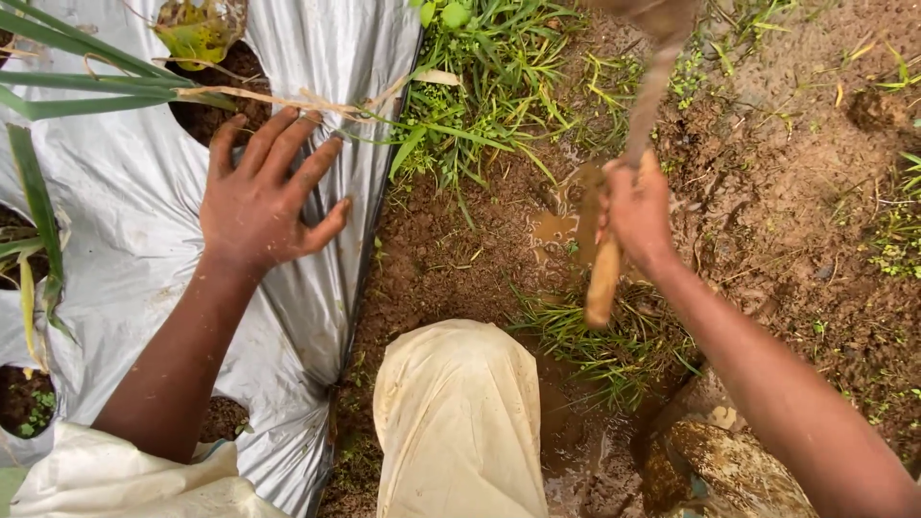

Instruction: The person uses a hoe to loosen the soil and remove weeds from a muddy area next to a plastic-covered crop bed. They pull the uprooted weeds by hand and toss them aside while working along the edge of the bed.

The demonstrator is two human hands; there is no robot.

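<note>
My left hand [264, 197] lies flat with fingers spread on a silvery plastic mulch sheet [115, 192] that covers a raised bed at the left. My right hand [636, 209] is closed around the wooden handle of a hand tool [604, 283]. The handle's butt end points toward me. The tool's upper part [652, 86] is blurred and rises toward the top of the view over wet brown soil [460, 249]. My knee in pale cloth [459, 412] sits between both arms.
Holes in the plastic sheet show dark soil and long green leaves [58, 91]. A grass clump [480, 86] grows beside the sheet's edge. Muddy water pools [554, 228] near the tool. A mud-caked boot [729, 470] is at the lower right.
</note>
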